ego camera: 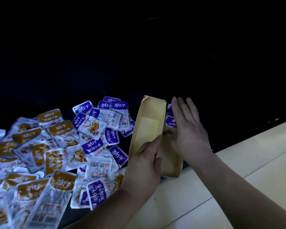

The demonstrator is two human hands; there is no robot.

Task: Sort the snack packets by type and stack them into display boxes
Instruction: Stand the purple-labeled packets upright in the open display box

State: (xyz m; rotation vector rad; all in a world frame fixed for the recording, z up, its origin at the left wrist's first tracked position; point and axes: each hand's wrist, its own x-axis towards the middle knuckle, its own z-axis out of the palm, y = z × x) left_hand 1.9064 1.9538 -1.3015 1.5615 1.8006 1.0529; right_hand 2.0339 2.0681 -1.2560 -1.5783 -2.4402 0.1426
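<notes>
Nearest, the left hand (145,157) is pinching the display box (149,123) by its flap; the box is running lengthwise away. Beyond, the right hand (186,129), fingers straight, is pressing purple packets (171,122) inside. Loose packets (64,146) are lying leftward.

The right hand (186,129) hid most of the purple packets (170,121) in the display box (148,124). The loose pile (40,154) ran off the left and bottom edges. Beyond was too dark to tell.
</notes>
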